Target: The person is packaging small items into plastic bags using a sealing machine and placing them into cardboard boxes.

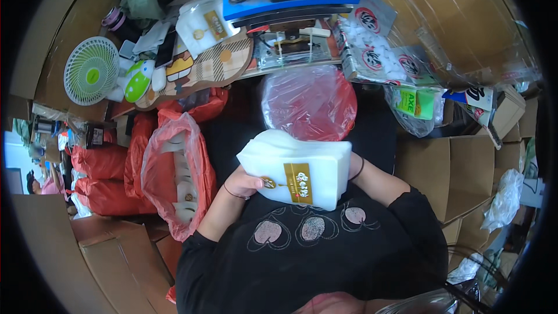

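Note:
In front of my chest is a thick stack of white pouches (264,160) with a gold label on the front one. My left hand (245,182) grips its left side, thumb lying across the front and the other fingers hidden behind. My right hand (354,164) holds the stack at its right edge; most of that hand is out of sight behind the pouches. Just beyond the stack sits a round red container or bag (347,102) covered with clear plastic.
A blue-plated press (290,4) stands on the bench ahead. White pouches (200,26), a phone (166,48) and a small fan (92,71) lie to its left. An open red bag (152,168) holding white rolled bundles is at my left; cardboard boxes (424,166) stand at right.

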Demonstrator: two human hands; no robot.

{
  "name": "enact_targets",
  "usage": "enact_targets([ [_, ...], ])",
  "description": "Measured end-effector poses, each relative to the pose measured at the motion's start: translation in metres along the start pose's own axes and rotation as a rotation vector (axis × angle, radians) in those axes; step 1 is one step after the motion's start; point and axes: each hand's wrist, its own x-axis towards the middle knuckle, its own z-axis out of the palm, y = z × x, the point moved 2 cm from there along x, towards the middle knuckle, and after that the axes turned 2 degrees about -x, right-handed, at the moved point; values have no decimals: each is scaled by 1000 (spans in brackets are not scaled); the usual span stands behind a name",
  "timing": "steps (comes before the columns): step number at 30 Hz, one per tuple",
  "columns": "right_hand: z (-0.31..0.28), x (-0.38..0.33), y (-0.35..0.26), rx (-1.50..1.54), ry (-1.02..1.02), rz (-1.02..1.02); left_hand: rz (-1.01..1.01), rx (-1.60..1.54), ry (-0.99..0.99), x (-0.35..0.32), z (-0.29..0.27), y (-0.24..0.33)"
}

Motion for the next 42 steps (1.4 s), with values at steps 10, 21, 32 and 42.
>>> enact_targets([
  [10, -32, -97, -72, 138, 358, -755, 142, 112, 336, 13, 11, -7],
  [21, 1, -52, -14, 283, 122, -346, 198, 267, 332, 58, 47, 4],
  [32, -98, -219, -116, -1846, 1623, -561, 641, 276, 389, 39, -25, 106],
  [42, -137, -198, -120, -2229, 1595, -251, 811, 704, 652, 121, -146, 238],
])
